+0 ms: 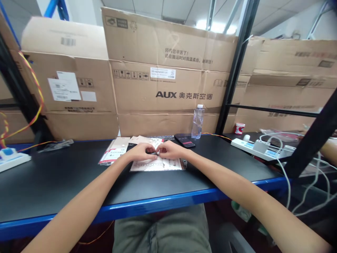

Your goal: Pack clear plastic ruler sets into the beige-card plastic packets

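My left hand (141, 152) and my right hand (170, 150) meet over a printed white packet (158, 166) in a clear sleeve on the dark tabletop. Between the fingertips is a small dark piece with a pale, roundish end (157, 153); its kind is too small to make out. Fingers of both hands are pinched around it, the left on the dark part and the right at the pale end. Left of my hands lies another printed packet (116, 149) in clear plastic. More papers partly show behind my fingers.
A phone (185, 141) lies behind my right hand, near an upright water bottle (198, 122). Cardboard sheets (168, 88) wall off the back. Power strips (259, 149) with white cables stand at the right; another (15, 159) is far left. A blue edge (158, 203) borders the table.
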The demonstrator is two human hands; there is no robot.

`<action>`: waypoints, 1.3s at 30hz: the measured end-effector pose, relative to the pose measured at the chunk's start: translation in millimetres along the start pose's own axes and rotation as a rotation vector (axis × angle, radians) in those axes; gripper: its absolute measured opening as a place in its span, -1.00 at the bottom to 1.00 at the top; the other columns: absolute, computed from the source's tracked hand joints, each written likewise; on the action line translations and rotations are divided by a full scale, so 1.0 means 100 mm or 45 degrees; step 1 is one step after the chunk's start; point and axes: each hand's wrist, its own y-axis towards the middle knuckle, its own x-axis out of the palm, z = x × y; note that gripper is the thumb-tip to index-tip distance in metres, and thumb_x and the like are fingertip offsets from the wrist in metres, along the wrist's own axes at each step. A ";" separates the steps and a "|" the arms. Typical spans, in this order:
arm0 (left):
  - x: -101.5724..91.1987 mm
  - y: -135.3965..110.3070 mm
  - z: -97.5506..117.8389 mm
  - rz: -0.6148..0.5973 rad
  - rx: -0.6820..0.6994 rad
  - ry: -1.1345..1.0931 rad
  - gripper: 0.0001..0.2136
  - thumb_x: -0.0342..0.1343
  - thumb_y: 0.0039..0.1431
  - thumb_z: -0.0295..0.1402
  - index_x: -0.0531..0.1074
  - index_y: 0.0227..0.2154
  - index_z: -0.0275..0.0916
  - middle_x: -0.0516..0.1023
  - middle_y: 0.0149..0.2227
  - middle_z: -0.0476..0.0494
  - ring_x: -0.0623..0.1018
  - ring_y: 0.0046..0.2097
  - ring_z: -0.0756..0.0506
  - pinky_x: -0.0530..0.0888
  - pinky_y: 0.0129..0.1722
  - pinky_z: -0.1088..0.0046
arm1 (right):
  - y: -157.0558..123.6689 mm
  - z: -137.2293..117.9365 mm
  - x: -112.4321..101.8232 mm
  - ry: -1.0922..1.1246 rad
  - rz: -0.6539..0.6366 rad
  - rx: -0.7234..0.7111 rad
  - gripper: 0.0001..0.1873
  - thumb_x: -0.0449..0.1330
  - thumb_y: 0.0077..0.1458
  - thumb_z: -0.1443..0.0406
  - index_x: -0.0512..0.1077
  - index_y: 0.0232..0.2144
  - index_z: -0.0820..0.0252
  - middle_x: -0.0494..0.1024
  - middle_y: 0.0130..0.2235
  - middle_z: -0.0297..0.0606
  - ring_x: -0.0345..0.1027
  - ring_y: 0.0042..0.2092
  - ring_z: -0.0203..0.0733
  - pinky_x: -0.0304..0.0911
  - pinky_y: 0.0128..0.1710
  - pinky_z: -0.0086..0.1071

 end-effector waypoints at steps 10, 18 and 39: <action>-0.11 0.00 0.04 0.741 -0.551 -0.498 -0.20 0.44 -0.26 0.00 0.37 0.06 -0.28 0.45 0.15 -0.41 0.49 0.11 -0.34 0.43 0.03 0.21 | 0.05 0.09 -0.04 0.211 0.629 0.270 -0.76 0.05 0.19 0.31 0.46 -0.15 0.18 0.55 -0.29 -0.30 0.38 -0.30 -0.25 0.25 -0.26 -0.39; -0.19 -0.01 0.17 0.780 -0.459 -1.478 -0.67 0.44 -0.19 -0.44 0.54 -0.29 -0.34 0.66 -0.26 -0.20 0.60 -0.33 -0.03 0.53 -0.32 0.50 | 0.15 0.22 0.08 0.651 0.914 0.455 -0.74 0.14 0.15 0.18 0.43 -0.15 0.18 0.51 -0.25 -0.28 0.37 -0.26 -0.24 0.28 -0.30 -0.41; -0.25 -0.08 0.10 0.449 -0.244 -1.376 -0.65 0.42 -0.03 -0.22 0.61 -0.23 -0.37 0.67 -0.22 -0.33 0.64 -0.21 -0.19 0.54 -0.18 0.34 | 0.08 -0.11 0.03 0.908 0.769 0.227 -0.57 0.39 -0.09 0.25 0.35 -0.16 0.10 0.45 -0.18 -0.36 0.36 -0.39 -0.36 0.33 -0.44 -0.45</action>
